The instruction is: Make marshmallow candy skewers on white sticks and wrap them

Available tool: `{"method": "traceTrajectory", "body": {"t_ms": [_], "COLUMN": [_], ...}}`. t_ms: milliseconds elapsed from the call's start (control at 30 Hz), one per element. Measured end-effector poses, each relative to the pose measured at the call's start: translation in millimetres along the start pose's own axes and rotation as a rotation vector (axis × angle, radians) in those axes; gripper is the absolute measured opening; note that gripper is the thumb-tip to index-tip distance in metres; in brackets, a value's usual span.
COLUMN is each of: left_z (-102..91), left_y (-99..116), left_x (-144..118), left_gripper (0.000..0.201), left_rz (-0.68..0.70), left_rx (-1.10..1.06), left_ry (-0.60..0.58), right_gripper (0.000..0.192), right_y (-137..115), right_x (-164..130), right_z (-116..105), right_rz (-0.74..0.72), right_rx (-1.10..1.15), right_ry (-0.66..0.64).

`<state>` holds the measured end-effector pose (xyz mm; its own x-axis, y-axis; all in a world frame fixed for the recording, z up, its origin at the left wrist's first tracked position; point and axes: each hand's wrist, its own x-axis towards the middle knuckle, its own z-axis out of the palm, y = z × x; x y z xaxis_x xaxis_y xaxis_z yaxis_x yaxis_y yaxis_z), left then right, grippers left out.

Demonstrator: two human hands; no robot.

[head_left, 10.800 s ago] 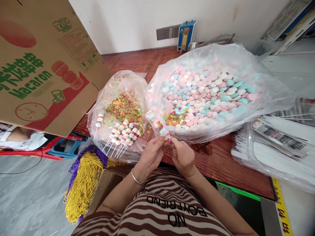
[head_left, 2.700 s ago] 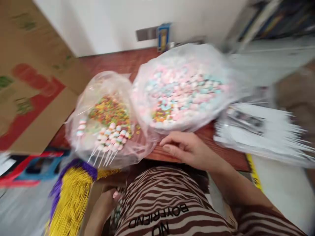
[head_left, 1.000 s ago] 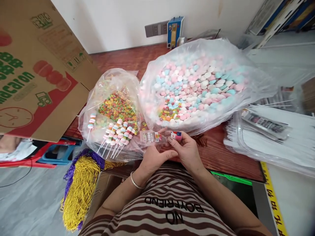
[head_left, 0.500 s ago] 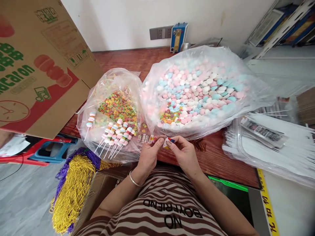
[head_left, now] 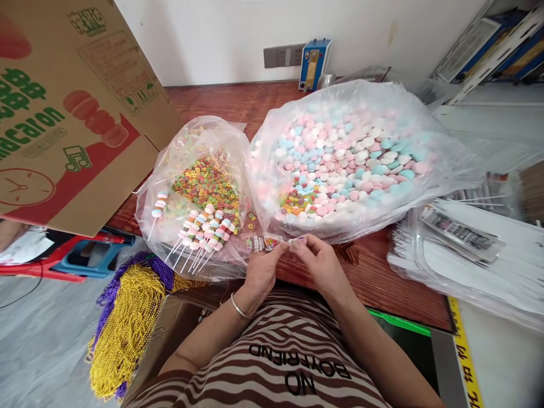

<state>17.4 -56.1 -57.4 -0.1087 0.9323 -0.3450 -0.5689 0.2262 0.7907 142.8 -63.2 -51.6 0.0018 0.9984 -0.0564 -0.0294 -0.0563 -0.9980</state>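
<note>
Over the front edge of the wooden table, my left hand [head_left: 263, 269] pinches a small printed candy bag [head_left: 261, 243] with colourful pieces showing in it. My right hand [head_left: 321, 260] is closed by thumb and fingertips on the bag's whitish right end [head_left: 295, 243], close to the left thumb; details there are blurred. Just left of my hands, candy skewers [head_left: 206, 229] on white sticks lie in a pile on a clear bag of small coloured candy rings [head_left: 208, 187]. A single skewer [head_left: 159, 207] rests farther left.
A big clear bag of pink, white and blue candies [head_left: 340, 164] spreads behind my hands. White sticks in plastic [head_left: 467, 260] lie at the right. A cardboard box [head_left: 85, 124] stands at the left, and gold and purple bead strings [head_left: 127, 323] hang below it.
The white, blue and yellow piece at my right fingertips now looks whitish and twisted. More of the printed bag shows left of my left thumb. The view has shifted slightly.
</note>
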Motion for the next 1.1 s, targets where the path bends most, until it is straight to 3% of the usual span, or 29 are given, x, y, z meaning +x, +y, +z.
{"method": "traceTrajectory", "body": {"t_ms": [167, 500, 667, 900, 1100], "left_z": [-0.4, -10.9, -10.8, -13.5, -16.2], "left_y": [9, 6, 10, 10, 7], "left_x": [0, 15, 9, 12, 16], "left_gripper": [0.034, 0.051, 0.049, 0.045, 0.043], "left_rz": [0.084, -0.039, -0.153, -0.222, -0.294], "left_rx": [-0.055, -0.066, -0.107, -0.268, -0.318], "left_ry": [-0.005, 0.066, -0.061, -0.034, -0.015], "right_gripper": [0.031, 0.042, 0.039, 0.038, 0.034], "right_y": [-2, 5, 4, 0, 3], "right_x": [2, -4, -4, -5, -5], "right_z": [-3, 1, 2, -6, -8], "right_rz": [-0.011, -0.084, -0.121, -0.058, -0.036], "right_rx": [0.003, -0.124, -0.165, -0.016, 0.048], "right_ry": [0.063, 0.128, 0.184, 0.039, 0.011]}}
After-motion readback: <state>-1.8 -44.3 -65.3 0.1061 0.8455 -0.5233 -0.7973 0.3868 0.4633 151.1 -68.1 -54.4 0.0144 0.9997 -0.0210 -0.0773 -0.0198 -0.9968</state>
